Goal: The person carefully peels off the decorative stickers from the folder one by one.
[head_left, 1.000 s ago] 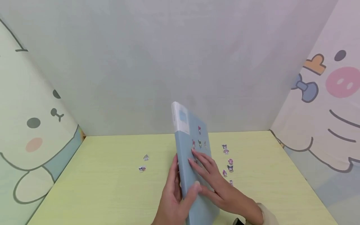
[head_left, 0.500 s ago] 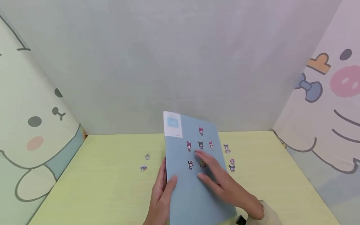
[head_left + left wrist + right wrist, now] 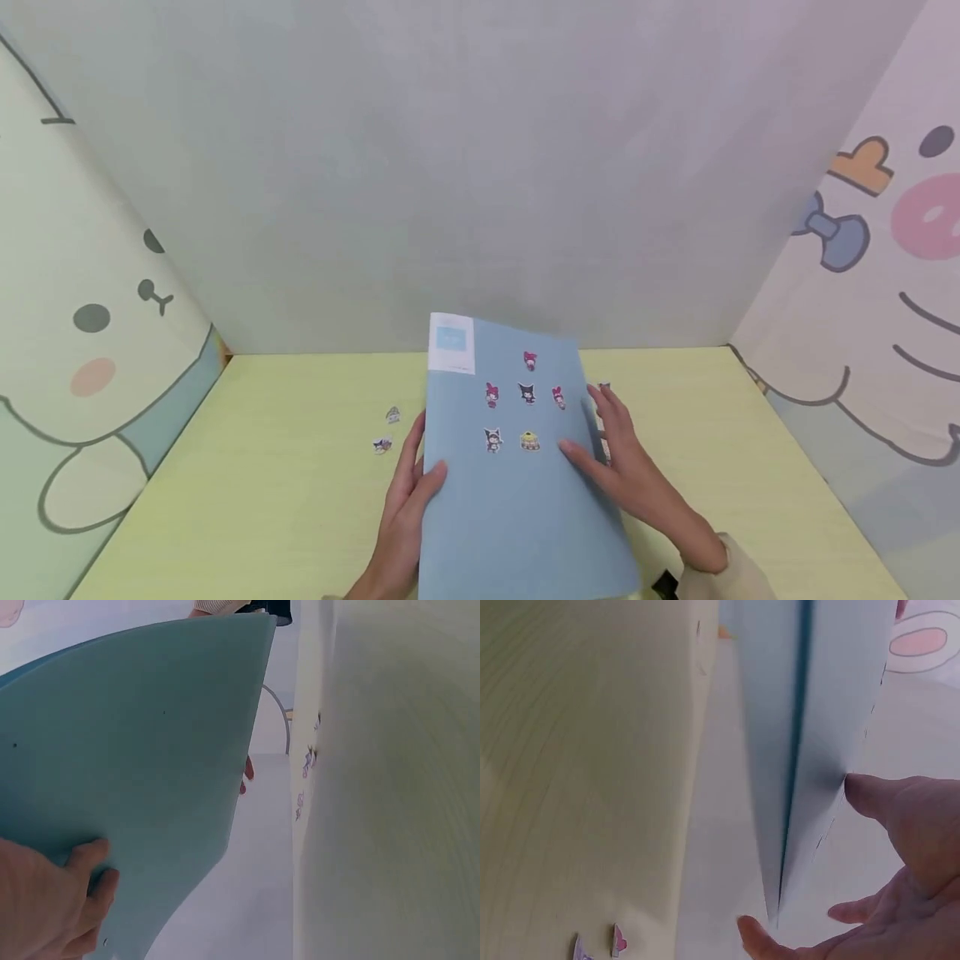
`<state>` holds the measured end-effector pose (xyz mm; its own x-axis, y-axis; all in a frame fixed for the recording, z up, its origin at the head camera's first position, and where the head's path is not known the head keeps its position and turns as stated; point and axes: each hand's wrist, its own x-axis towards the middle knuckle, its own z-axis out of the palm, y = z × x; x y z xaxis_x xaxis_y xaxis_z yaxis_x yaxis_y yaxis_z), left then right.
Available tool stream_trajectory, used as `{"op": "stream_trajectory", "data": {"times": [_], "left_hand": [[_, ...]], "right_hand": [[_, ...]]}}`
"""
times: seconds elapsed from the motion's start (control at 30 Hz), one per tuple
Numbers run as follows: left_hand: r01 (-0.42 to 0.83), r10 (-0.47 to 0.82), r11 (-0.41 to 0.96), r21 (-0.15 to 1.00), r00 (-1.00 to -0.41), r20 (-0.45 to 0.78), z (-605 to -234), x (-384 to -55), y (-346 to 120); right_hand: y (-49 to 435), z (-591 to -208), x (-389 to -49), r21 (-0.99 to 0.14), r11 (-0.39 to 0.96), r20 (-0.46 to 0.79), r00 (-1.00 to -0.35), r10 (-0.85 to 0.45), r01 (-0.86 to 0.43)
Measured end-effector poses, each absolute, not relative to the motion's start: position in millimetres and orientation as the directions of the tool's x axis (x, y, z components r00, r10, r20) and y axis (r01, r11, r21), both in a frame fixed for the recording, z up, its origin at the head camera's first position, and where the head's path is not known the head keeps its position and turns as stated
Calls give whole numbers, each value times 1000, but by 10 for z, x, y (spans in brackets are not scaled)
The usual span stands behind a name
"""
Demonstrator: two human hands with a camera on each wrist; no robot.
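A light blue folder (image 3: 517, 517) stands tilted over the table, front cover facing me. Several small cartoon stickers (image 3: 527, 393) sit in rows on the cover, and a white label with a blue patch (image 3: 452, 343) marks its top left corner. My left hand (image 3: 401, 525) grips the left side, thumb on the front, fingers (image 3: 94, 885) against the back. At the right edge my right hand (image 3: 637, 475) is spread, its thumb touching the cover near the yellow sticker (image 3: 530, 442). In the right wrist view, its other fingers (image 3: 761, 941) reach past the edge, and the two covers part slightly.
Two little groups of stickers (image 3: 382, 445) lie on the pale yellow table (image 3: 262, 500) left of the folder. More loose stickers (image 3: 619, 941) lie to the right, partly hidden behind the right hand. Printed cloth walls (image 3: 525, 167) enclose the back and sides.
The folder has turned from nearly spine-on to showing its whole front cover, leaning back lower. My right hand has slid from the cover's middle to its right edge; my left keeps its grip.
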<state>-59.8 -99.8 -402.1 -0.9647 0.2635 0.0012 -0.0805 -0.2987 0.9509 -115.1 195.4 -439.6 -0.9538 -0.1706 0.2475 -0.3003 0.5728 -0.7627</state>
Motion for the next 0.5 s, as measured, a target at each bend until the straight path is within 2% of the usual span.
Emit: {"op": "stream_trajectory", "data": {"times": [0.23, 0.5], "left_hand": [[-69, 294, -200, 977, -956, -7, -4107, -762, -1079], [-1, 226, 56, 998, -974, -14, -4159, -909, -1114]], "right_hand": [[2012, -4438, -1191, -766, 583, 208, -963, -170, -269], [2012, -4510, -1215, -748, 615, 187, -968, -167, -250]]}}
